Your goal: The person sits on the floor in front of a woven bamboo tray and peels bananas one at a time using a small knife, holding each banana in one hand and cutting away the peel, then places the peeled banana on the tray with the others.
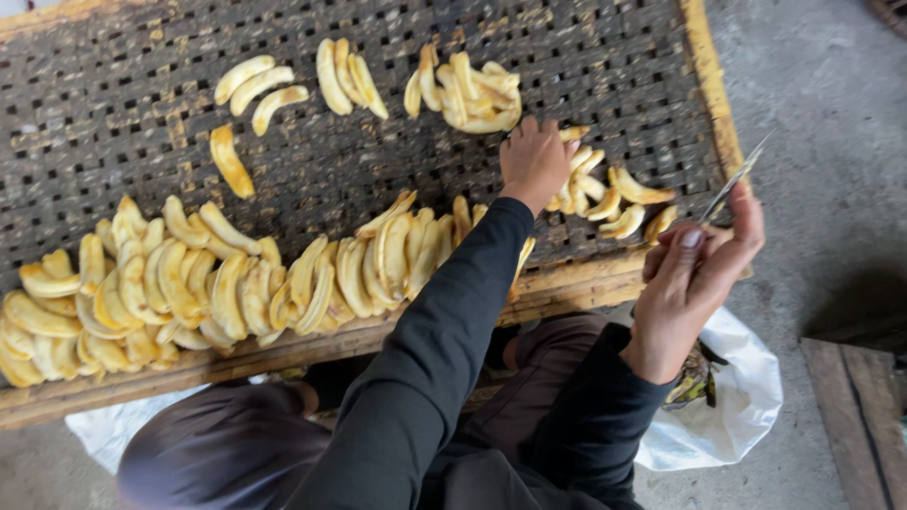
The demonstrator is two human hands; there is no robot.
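My left hand (535, 161) reaches out over a dark woven drying tray (378, 161) and rests on a small heap of peeled yellow banana slices (605, 194), fingers closed around some of them. My right hand (697, 269) hovers near the tray's right front corner, holding a thin knife (735, 179) whose blade points up and to the right. A long row of banana slices (227, 283) lies along the tray's near edge. Smaller groups of slices (468, 90) lie farther up the tray.
The tray has a bamboo frame (713, 90) and sits on a concrete floor (822, 142). A white plastic bag (746, 397) with banana peel lies under my right wrist. A wooden board (864, 416) lies at the lower right. My knees are below the tray edge.
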